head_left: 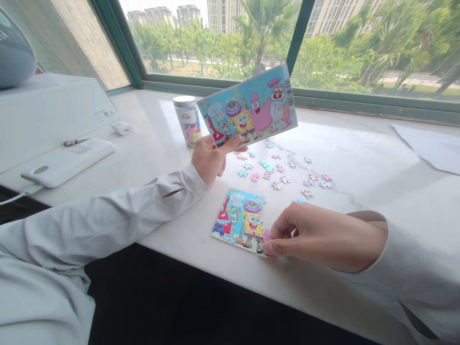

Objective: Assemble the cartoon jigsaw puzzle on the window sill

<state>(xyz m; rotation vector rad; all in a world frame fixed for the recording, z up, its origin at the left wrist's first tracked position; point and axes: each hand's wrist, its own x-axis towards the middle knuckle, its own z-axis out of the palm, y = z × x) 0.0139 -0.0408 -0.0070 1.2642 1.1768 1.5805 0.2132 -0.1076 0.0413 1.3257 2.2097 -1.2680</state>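
Observation:
My left hand (212, 158) grips the lower left corner of a picture card (257, 108) printed with cartoon figures, tilted up above the table. Below it lies a partly joined jigsaw puzzle (239, 220) showing the same figures at the left. My right hand (305, 235) is closed at the puzzle's lower right edge, thumb and fingers pinching a pink puzzle piece (266, 235) that is mostly hidden by the fingers. Behind and right of the joined part, several loose puzzle pieces (280, 167) lie scattered on the white table.
A clear jar (189, 124) with a silver lid stands behind my left hand. To the left are a white power bank (68, 163) with a cable, a small white adapter (122, 128) and a white box (53, 115). Paper sheets (427, 143) lie at right; a window borders the back.

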